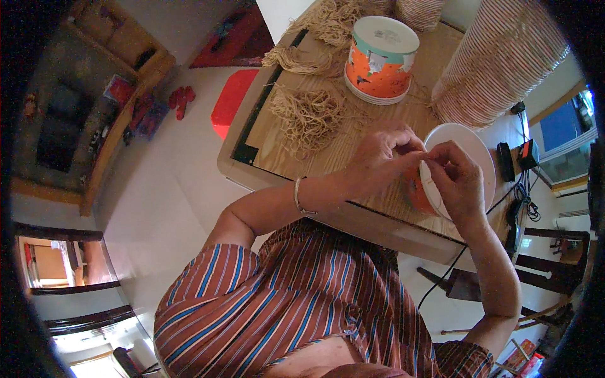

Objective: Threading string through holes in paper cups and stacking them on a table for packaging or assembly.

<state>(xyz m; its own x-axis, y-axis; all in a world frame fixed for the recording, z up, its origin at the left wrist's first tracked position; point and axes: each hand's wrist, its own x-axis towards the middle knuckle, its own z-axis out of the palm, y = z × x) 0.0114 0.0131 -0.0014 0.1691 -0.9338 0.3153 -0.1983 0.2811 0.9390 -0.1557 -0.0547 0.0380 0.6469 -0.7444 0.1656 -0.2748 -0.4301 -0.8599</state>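
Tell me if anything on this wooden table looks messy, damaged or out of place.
Loose tangles of tan string lie scattered over the wooden table rather than bundled. The orange paper cup stack with a white top shows torn patches on its side. Both hands, left hand and right hand, pinch at an orange paper cup's white rim.

Both my hands up front, nearly meeting. Left hand (382, 156) knuckles up, fingers curled, thumb & index pinched at the tips. Right hand (455, 178) just beside it, fingertips bent in toward the left's pinch. Left forearm runs across w/ elbow bent; right forearm comes up steeply from lower right.
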